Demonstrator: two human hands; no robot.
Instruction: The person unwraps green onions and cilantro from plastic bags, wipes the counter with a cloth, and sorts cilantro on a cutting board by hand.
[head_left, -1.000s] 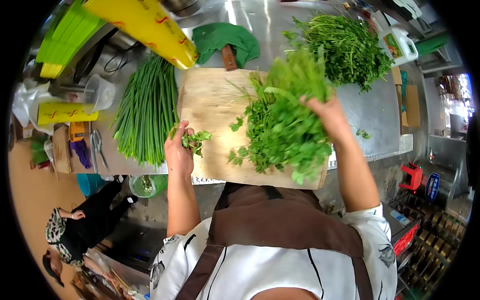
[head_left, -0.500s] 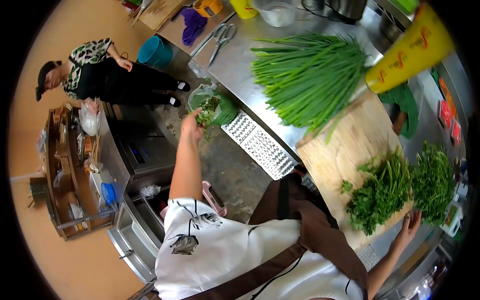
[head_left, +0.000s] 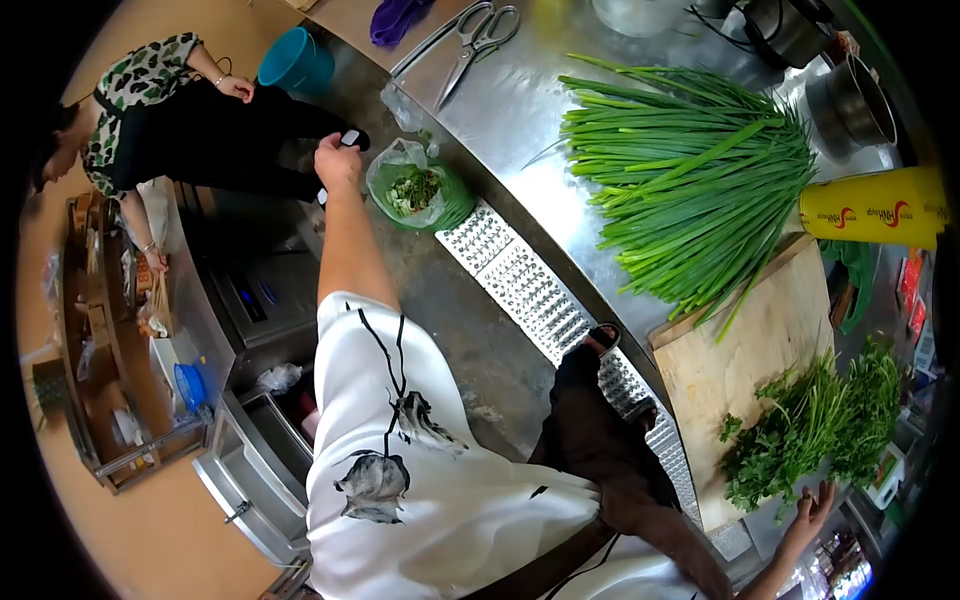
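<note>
My left hand (head_left: 339, 164) is stretched out beyond a green basket (head_left: 458, 212) lined with a clear plastic bag, which holds leafy scraps (head_left: 414, 190). Its fingers look curled in, with nothing visible in them. Near the lower edge of the wooden cutting board (head_left: 700, 385), my right hand (head_left: 814, 514) is open, fingers apart, beside a bunch of leafy herbs (head_left: 785, 435) that looks like cilantro. More of these herbs (head_left: 872, 398) lie just past the board. A large fan of long green chives (head_left: 690, 185) spreads over the steel counter and the board's upper end.
Scissors (head_left: 478, 45) lie on the steel counter (head_left: 535, 120). A yellow roll (head_left: 875, 208) and a metal pot (head_left: 848, 105) stand at the right. A perforated metal strip (head_left: 525, 290) runs along the floor. A co-worker (head_left: 190, 120) stands near a blue bucket (head_left: 296, 62).
My left hand has moved off the basket, and the greens it held are gone from it. My right hand has turned, fingers spread. The co-worker leans toward the shelf, and the view has shifted.
</note>
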